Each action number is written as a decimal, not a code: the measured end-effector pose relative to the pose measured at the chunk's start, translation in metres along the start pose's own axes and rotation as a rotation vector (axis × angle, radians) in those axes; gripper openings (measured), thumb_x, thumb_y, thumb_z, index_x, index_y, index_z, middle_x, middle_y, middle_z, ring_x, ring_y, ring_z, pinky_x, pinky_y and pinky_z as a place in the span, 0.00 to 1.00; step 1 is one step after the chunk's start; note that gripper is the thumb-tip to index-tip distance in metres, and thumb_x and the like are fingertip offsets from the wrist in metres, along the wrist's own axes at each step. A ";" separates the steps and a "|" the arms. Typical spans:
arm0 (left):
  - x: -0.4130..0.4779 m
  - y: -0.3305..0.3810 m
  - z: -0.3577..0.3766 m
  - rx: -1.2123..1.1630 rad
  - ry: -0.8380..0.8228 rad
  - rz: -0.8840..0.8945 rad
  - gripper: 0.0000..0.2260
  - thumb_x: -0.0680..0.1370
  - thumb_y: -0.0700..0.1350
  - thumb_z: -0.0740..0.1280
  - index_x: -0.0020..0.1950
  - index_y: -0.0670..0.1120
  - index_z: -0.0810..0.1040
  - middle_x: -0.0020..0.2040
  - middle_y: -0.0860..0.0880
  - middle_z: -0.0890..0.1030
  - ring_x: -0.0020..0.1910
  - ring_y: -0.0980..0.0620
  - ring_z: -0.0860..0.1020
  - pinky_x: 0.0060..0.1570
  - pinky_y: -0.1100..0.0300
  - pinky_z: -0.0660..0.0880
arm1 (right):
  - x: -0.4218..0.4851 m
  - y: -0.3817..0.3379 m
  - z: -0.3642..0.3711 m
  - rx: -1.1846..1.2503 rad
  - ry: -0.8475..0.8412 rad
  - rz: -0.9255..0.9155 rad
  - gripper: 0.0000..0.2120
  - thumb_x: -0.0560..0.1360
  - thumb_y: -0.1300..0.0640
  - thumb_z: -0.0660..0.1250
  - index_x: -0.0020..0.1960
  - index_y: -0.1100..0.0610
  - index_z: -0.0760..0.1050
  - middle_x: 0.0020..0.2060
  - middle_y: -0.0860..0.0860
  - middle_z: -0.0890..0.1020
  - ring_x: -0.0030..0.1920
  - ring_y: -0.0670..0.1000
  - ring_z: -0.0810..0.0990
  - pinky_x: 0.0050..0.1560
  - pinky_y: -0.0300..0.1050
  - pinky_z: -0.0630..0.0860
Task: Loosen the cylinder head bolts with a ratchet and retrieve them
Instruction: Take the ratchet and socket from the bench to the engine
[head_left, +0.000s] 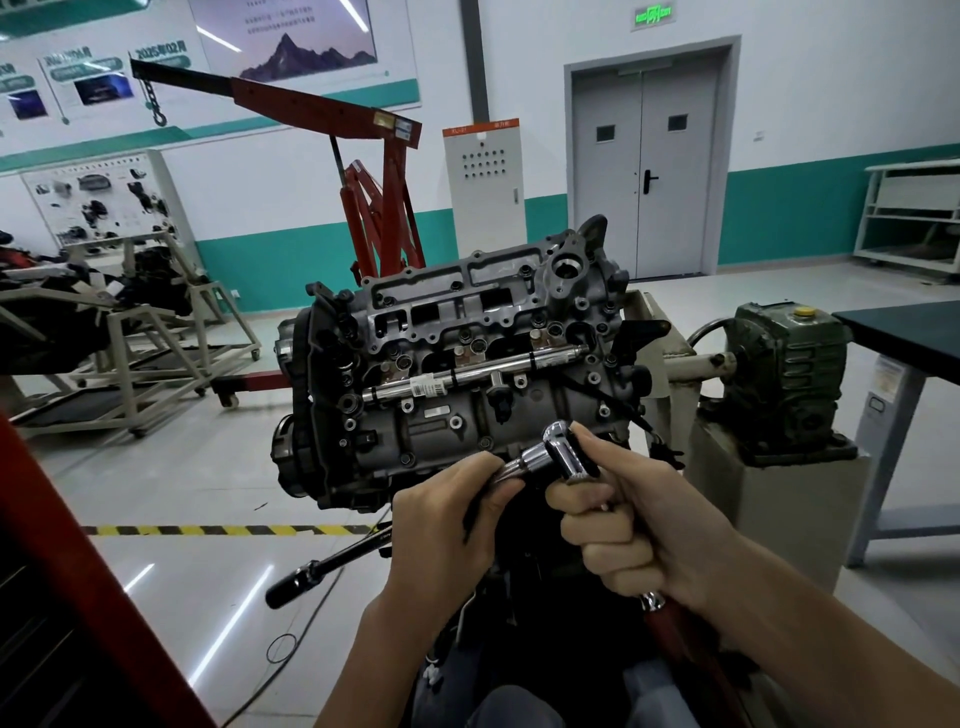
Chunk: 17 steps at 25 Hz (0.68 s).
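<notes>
Nearest, the right hand (639, 525) was closed in a fist round the ratchet (563, 449) handle, chrome head uppermost. The left hand (447, 514) pinched the chrome extension (511, 467) projecting sideways from that head. Both tools were held in front of the lower edge of the engine (467, 364), which sat tilted on its stand with bolt heads (456, 422) dotting its near face. A long-handled black tool (322, 566) hung below left. Beyond stood a green gearbox (784, 374), a red engine hoist (384, 197), a grey cabinet (483, 192) and double doors (644, 156).
</notes>
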<state>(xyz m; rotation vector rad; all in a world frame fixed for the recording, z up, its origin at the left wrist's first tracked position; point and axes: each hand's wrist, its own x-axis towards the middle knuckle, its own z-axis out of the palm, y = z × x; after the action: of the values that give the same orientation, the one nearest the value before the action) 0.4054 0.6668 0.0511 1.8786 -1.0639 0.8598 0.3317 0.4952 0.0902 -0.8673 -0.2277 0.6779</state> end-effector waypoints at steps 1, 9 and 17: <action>0.000 0.001 0.000 0.029 0.021 0.025 0.15 0.79 0.48 0.61 0.39 0.40 0.76 0.31 0.54 0.71 0.27 0.54 0.69 0.25 0.55 0.68 | 0.000 0.002 0.001 0.006 -0.008 -0.007 0.21 0.70 0.37 0.58 0.30 0.52 0.62 0.21 0.45 0.55 0.18 0.43 0.52 0.16 0.32 0.51; 0.003 0.003 0.001 -0.091 -0.061 -0.065 0.15 0.80 0.51 0.59 0.39 0.43 0.71 0.30 0.55 0.67 0.27 0.54 0.65 0.26 0.55 0.65 | 0.003 0.001 0.006 -0.104 0.087 -0.050 0.24 0.73 0.34 0.53 0.30 0.52 0.61 0.22 0.45 0.53 0.19 0.43 0.51 0.15 0.32 0.51; -0.013 -0.007 0.003 -0.343 -0.045 -0.151 0.12 0.81 0.59 0.57 0.42 0.57 0.73 0.31 0.55 0.71 0.28 0.53 0.69 0.27 0.56 0.67 | 0.013 0.020 0.010 -0.018 -0.160 -0.164 0.18 0.79 0.47 0.50 0.48 0.61 0.69 0.26 0.46 0.62 0.25 0.42 0.56 0.23 0.31 0.61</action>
<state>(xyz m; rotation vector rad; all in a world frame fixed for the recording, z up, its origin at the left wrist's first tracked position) 0.4069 0.6709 0.0362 1.6684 -1.0096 0.5135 0.3283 0.5186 0.0799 -0.8023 -0.4447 0.5925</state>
